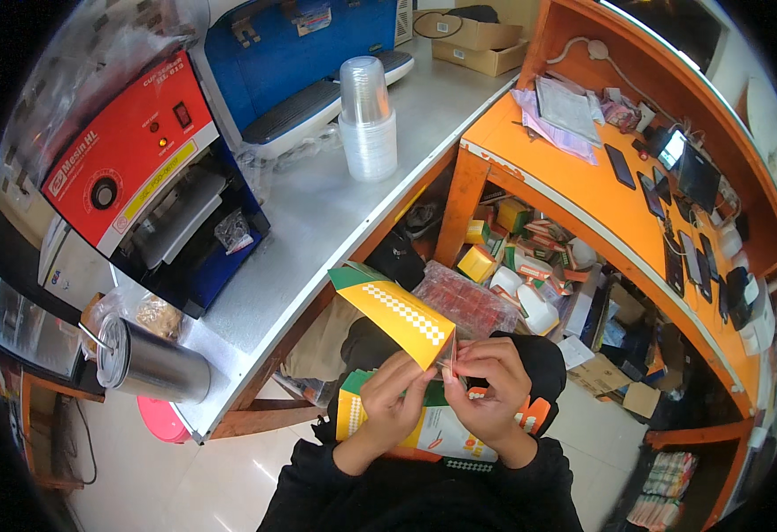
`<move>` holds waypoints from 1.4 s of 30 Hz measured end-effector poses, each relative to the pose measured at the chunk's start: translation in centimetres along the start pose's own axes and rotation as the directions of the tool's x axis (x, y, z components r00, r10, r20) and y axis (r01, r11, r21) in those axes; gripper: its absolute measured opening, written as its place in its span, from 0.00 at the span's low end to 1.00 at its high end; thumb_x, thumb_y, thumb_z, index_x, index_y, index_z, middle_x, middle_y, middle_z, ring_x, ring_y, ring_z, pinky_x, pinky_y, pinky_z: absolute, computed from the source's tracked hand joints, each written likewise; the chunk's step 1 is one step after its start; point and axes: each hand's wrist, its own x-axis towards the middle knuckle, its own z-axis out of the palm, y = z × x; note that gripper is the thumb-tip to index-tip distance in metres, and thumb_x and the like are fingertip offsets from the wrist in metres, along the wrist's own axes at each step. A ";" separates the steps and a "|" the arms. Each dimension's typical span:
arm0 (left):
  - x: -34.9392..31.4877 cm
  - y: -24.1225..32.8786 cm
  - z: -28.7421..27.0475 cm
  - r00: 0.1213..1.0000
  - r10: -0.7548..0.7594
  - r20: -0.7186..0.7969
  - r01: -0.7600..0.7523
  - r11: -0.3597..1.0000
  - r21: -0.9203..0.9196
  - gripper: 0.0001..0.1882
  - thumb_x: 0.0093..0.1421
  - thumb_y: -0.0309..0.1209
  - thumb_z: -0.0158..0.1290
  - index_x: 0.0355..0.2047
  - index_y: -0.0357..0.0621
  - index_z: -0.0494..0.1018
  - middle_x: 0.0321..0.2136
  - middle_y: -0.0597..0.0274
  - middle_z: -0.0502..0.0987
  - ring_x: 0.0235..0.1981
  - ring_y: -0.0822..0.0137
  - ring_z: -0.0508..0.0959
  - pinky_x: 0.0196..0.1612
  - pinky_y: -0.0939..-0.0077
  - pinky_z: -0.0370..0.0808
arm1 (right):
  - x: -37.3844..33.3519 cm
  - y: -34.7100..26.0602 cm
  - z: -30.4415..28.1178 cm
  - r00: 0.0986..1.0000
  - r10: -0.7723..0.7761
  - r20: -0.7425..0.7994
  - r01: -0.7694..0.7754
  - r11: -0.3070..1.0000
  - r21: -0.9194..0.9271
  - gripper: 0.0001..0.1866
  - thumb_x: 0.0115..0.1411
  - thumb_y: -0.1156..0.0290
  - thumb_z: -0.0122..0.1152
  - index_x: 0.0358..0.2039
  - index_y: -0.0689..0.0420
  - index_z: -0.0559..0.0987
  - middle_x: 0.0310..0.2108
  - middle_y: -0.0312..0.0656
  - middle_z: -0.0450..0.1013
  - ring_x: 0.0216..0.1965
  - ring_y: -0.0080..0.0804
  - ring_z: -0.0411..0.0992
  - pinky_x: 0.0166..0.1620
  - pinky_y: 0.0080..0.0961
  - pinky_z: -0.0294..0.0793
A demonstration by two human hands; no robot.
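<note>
Over my lap, both my hands pinch the near end of a yellow and green food carton (397,324) with a white checkered strip. My left hand (390,401) closes its fingers on the left of that end. On its right, my right hand (490,390) is closed with thumb and fingertips pressed against the edge. The exact fold between the fingertips is too small to make out. Beneath my hands, flat printed cartons (437,430) in yellow, white and orange lie across my lap.
A metal counter (295,230) at left carries a red cup sealer (131,151), a steel tumbler (153,362) and stacked plastic cups (368,124). To the right, an orange desk (503,129) holds several phones. Folded boxes (539,257) pile up beneath it.
</note>
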 end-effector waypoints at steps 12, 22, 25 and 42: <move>0.7 -0.9 -1.4 0.915 -0.292 0.276 0.392 0.804 -0.447 0.10 0.53 0.18 0.54 0.38 0.31 0.74 0.38 0.51 0.76 0.39 0.67 0.77 0.39 0.78 0.74 | -0.6 0.1 1.0 0.997 0.048 -0.053 -0.053 0.995 -0.088 0.11 0.38 0.81 0.67 0.25 0.58 0.78 0.27 0.39 0.72 0.29 0.35 0.71 0.34 0.26 0.70; -0.3 -1.8 0.9 0.951 -0.307 0.033 0.264 0.754 -0.601 0.10 0.54 0.16 0.53 0.37 0.32 0.71 0.43 0.49 0.71 0.41 0.66 0.76 0.44 0.76 0.74 | -4.0 -1.7 4.5 0.977 0.128 0.170 -0.034 0.881 -0.471 0.29 0.48 0.74 0.56 0.52 0.67 0.64 0.57 0.57 0.54 0.56 0.55 0.56 0.55 0.45 0.57; -0.1 -1.7 0.0 0.945 -0.325 -0.039 0.242 0.772 -0.587 0.08 0.54 0.17 0.53 0.35 0.33 0.71 0.35 0.53 0.76 0.37 0.69 0.77 0.42 0.79 0.73 | -2.6 -0.8 2.0 0.975 0.042 0.220 0.049 0.920 -0.389 0.27 0.50 0.72 0.56 0.52 0.63 0.66 0.54 0.54 0.59 0.54 0.52 0.59 0.55 0.43 0.58; 4.4 -0.4 -1.3 0.995 -0.073 0.065 0.079 0.991 -0.108 0.21 0.53 0.25 0.53 0.48 0.36 0.64 0.44 0.55 0.72 0.48 0.60 0.69 0.55 0.68 0.60 | 1.5 0.9 -4.6 0.979 0.030 -0.199 -0.098 0.935 -0.342 0.10 0.44 0.76 0.68 0.28 0.56 0.77 0.23 0.34 0.71 0.25 0.25 0.65 0.34 0.21 0.62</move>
